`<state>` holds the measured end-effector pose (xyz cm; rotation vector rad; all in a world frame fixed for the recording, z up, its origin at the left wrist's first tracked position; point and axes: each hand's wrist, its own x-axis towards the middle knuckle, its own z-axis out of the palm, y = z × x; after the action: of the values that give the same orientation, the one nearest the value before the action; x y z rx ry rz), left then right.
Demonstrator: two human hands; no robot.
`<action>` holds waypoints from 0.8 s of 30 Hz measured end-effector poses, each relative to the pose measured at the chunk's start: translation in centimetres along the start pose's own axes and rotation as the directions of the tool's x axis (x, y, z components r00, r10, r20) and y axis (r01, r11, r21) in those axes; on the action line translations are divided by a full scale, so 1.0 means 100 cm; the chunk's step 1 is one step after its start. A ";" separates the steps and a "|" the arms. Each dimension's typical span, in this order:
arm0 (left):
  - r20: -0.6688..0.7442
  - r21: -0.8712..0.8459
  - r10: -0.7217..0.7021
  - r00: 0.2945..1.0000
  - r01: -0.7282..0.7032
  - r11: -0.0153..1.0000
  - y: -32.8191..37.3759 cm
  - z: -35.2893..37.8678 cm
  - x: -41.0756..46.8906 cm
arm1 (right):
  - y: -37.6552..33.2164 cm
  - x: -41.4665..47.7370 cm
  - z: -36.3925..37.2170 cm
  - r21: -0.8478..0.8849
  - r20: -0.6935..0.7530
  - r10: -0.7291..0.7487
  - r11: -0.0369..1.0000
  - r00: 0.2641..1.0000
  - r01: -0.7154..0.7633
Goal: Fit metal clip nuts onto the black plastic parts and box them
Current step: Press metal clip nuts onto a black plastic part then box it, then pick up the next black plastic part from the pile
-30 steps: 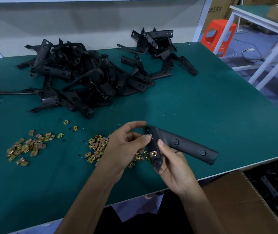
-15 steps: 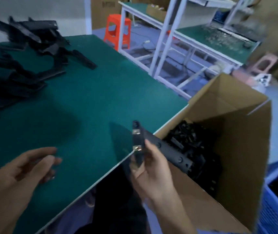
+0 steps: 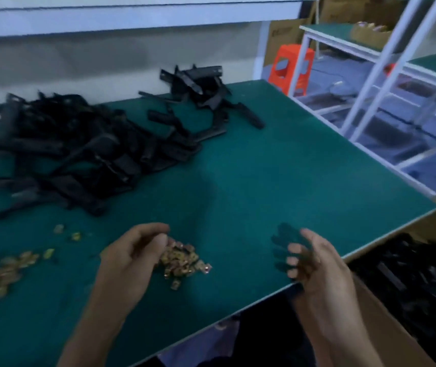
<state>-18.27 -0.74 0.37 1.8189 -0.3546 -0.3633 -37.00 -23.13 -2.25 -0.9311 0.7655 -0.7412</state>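
Hovering over the near edge of the green table (image 3: 277,176), both hands are in view, blurred by motion. The left hand (image 3: 129,260) sits at about seven o'clock of the table. Its fingers are curled down, with thumb and fingertips meeting at the top edge of a small heap of brass-coloured clip nuts (image 3: 182,263). Whether a nut is pinched between them I cannot tell. The right hand (image 3: 317,266) is at five o'clock, just inside the table's near edge, palm turned inward, fingers loosely bent and apart, holding nothing.

A second, looser scatter of nuts (image 3: 0,274) lies at eight o'clock, well apart from the first heap, with a few strays between it and the parts above. The black plastic parts (image 3: 79,160) are piled in a big tangled heap from nine to eleven o'clock. A smaller heap (image 3: 198,86) stands at twelve o'clock against the back wall, and a few stray pieces nearly join the two.

Off the table's right corner, at four o'clock, an open cardboard box (image 3: 391,337) stands lower than the tabletop, with more black parts (image 3: 418,282) lying inside it. Beyond the table, at one to two o'clock, are an orange stool (image 3: 291,67) and white metal racks (image 3: 370,83).
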 end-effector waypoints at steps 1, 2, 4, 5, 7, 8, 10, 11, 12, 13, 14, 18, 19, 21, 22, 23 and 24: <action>-0.030 0.057 0.007 1.000 -0.005 0.998 -0.002 -0.008 0.004 | 0.007 -0.001 0.018 -0.093 0.072 -0.056 0.994 0.996 0.063; -0.064 0.124 0.022 0.998 -0.014 0.992 -0.004 -0.017 0.010 | 0.015 -0.002 0.035 -0.170 0.152 -0.088 0.979 0.984 0.114; -0.101 0.239 0.053 0.994 -0.027 0.971 -0.006 -0.029 0.026 | 0.031 -0.005 0.062 -0.281 0.302 -0.099 0.941 0.948 0.188; -0.113 0.268 0.057 0.992 -0.025 0.963 -0.005 -0.033 0.037 | 0.039 -0.007 0.074 -0.319 0.361 -0.089 0.924 0.928 0.213; -0.133 0.298 0.034 0.991 0.007 0.955 -0.002 -0.036 0.062 | 0.052 -0.011 0.091 -0.384 0.436 -0.065 0.889 0.898 0.251; -0.131 0.317 0.014 0.991 0.029 0.948 0.001 -0.036 0.076 | 0.057 -0.013 0.096 -0.423 0.456 -0.069 0.861 0.887 0.284; -0.096 0.249 -0.076 0.993 0.098 0.963 0.010 -0.030 0.106 | 0.061 -0.015 0.098 -0.480 0.473 -0.087 0.809 0.877 0.339; -0.068 0.136 -0.164 0.984 0.172 0.976 0.016 -0.025 0.121 | 0.061 -0.015 0.097 -0.488 0.465 -0.087 0.805 0.881 0.337; -0.038 -0.002 -0.268 0.963 0.268 0.963 0.022 -0.020 0.136 | 0.061 -0.014 0.095 -0.485 0.452 -0.086 0.811 0.888 0.326; -0.013 -0.131 -0.359 0.933 0.354 0.926 0.027 -0.015 0.148 | 0.060 -0.013 0.093 -0.475 0.439 -0.084 0.823 0.895 0.310; 0.007 -0.229 -0.422 0.906 0.413 0.882 0.031 -0.011 0.159 | 0.060 -0.012 0.092 -0.462 0.430 -0.075 0.838 0.900 0.291; 0.007 -0.346 -0.534 0.845 0.504 0.792 0.034 0.005 0.191 | 0.059 -0.009 0.093 -0.440 0.435 -0.058 0.857 0.898 0.269; -0.018 -0.324 -0.540 0.841 0.506 0.799 0.033 0.008 0.196 | 0.059 -0.009 0.093 -0.437 0.435 -0.062 0.857 0.898 0.271; -0.088 -0.243 -0.520 0.850 0.488 0.838 0.027 0.010 0.202 | 0.060 -0.008 0.093 -0.435 0.431 -0.059 0.861 0.900 0.264; -0.131 -0.156 -0.480 0.867 0.460 0.874 0.024 0.010 0.203 | 0.060 -0.007 0.093 -0.435 0.429 -0.055 0.862 0.902 0.259; -0.181 -0.010 -0.408 0.895 0.413 0.911 0.021 0.008 0.204 | 0.060 -0.007 0.092 -0.433 0.429 -0.052 0.864 0.902 0.256; -0.226 0.177 -0.302 0.926 0.344 0.922 0.017 0.005 0.205 | 0.060 -0.006 0.092 -0.428 0.431 -0.051 0.867 0.901 0.254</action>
<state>-0.03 -10.21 0.57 2.1119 0.0525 -0.3825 -28.44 -16.44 -3.93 -1.5589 0.5046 -0.4715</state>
